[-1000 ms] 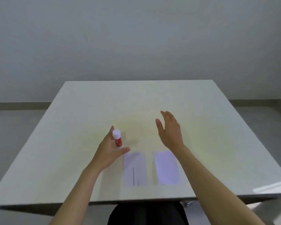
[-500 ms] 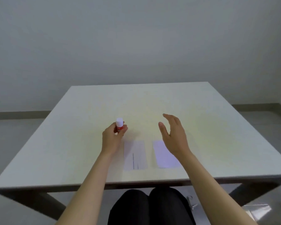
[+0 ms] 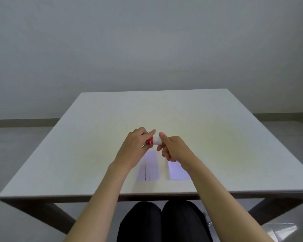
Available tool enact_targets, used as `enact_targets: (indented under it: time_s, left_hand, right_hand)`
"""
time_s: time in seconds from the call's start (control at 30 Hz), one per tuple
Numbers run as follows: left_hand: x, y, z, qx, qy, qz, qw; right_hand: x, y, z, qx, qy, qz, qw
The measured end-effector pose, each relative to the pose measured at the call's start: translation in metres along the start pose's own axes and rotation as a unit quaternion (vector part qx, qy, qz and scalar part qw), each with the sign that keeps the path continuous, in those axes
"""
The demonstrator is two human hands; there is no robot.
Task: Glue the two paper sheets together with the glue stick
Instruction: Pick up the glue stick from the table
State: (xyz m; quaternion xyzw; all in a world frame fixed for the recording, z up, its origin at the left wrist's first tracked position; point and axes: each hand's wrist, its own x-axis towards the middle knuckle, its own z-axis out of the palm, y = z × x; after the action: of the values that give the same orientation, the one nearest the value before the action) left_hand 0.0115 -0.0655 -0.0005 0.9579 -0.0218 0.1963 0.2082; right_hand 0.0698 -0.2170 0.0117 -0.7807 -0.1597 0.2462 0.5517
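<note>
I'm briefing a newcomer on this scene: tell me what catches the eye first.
The red glue stick with its white cap, held sideways above mid-table between the left hand and right hand. Just below, two pale paper sheets lie side by side, apart, near the table front edge.

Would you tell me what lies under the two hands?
Two paper sheets lie side by side on the table; the hands cover their far ends.

I read this as a bare office-like or lab room: a plain white table (image 3: 164, 110) fills mid-frame, a blank grey wall (image 3: 147, 41) spans the upper half, and a dark skirting strip (image 3: 21, 123) runs at left above grey floor (image 3: 16, 145).
</note>
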Motion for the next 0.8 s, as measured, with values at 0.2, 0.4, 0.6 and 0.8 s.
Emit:
enact_targets:
  time_s: [0.2,0.4,0.6,0.8]
  left_hand:
    - [0.002,0.001,-0.004,0.021,-0.004,-0.001,1.0]
    - [0.007,0.003,-0.002,0.018,0.02,0.005,1.0]
    - [0.008,0.003,0.004,-0.015,0.03,-0.006,0.999]
    - [0.005,0.0,0.007,-0.026,0.018,-0.02,0.999]
  right_hand:
    - [0.0,-0.001,-0.012,-0.006,-0.065,-0.043,0.997]
    - [0.006,-0.003,-0.013,-0.052,-0.03,-0.067,0.996]
    - [0.008,-0.006,-0.009,-0.058,-0.02,-0.038,0.997]
    - [0.009,0.001,-0.013,-0.05,-0.024,-0.066,0.996]
